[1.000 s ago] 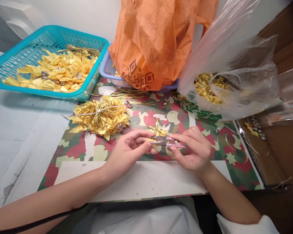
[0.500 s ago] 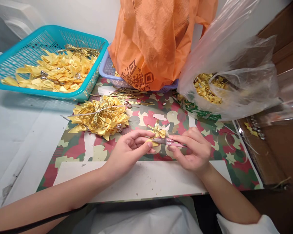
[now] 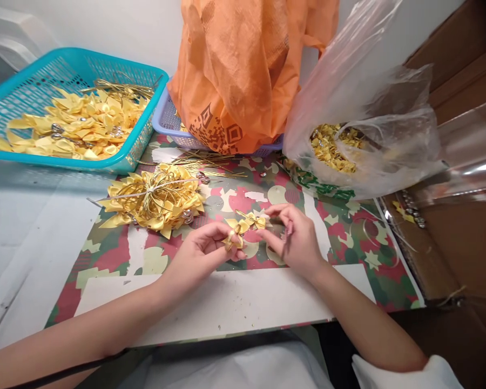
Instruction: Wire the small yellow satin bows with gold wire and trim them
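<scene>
My left hand [image 3: 204, 251] pinches a yellow ribbon bow [image 3: 234, 235] between thumb and fingertips. Just beyond it, a second yellow bow [image 3: 255, 220] with a gold twist tie lies on the patterned sheet. The thumb and forefinger of my right hand [image 3: 297, 237] reach to that second bow's right side; whether they touch it I cannot tell. Pink tweezers [image 3: 289, 230] are tucked in my right palm, mostly hidden by the fingers. To the left of both hands lies a tied bundle of yellow bows [image 3: 154, 197].
A teal basket [image 3: 123, 161] of yellow bows stands at back left. Beside it, an orange bag [image 3: 235, 70] sits in a purple basket [image 3: 174, 132]. Gold twist ties [image 3: 210, 162] lie before them. A clear plastic bag [image 3: 389, 173] with gold pieces stands right. White board [image 3: 222, 302] lines the front edge.
The tweezers have left the bow in my left hand and are now folded into my right palm. My left hand has drawn left with its bow, exposing the second one.
</scene>
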